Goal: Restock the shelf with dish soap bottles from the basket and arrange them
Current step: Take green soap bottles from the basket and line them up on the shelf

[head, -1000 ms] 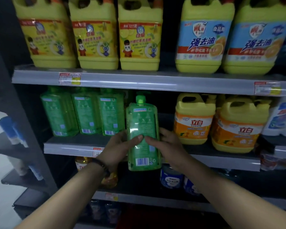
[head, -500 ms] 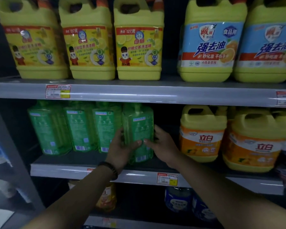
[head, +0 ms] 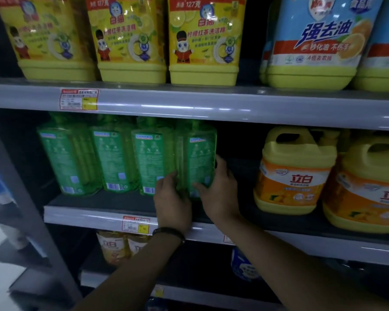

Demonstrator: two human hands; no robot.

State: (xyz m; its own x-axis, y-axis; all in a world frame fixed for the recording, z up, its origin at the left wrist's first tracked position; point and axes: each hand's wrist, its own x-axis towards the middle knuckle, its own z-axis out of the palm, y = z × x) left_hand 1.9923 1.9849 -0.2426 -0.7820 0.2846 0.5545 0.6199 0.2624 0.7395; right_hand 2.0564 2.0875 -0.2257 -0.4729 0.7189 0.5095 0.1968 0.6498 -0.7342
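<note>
A green dish soap bottle [head: 197, 153] stands on the middle shelf [head: 99, 213] at the right end of a row of green bottles [head: 112, 158]. My left hand [head: 172, 202] grips its lower left side and my right hand [head: 218, 191] wraps its lower right side. Its back label faces me and its base is hidden behind my fingers. The basket is out of view.
Yellow-orange jugs [head: 294, 171] stand on the same shelf to the right, across a dark gap. Large yellow jugs [head: 202, 41] fill the shelf above. Small orange bottles [head: 115, 248] sit on the shelf below. A grey upright post [head: 20, 198] bounds the left.
Both hands carried the green bottle from in front of the shelf up and back into the row, and it now stands beside the other green bottles. The camera moved closer.
</note>
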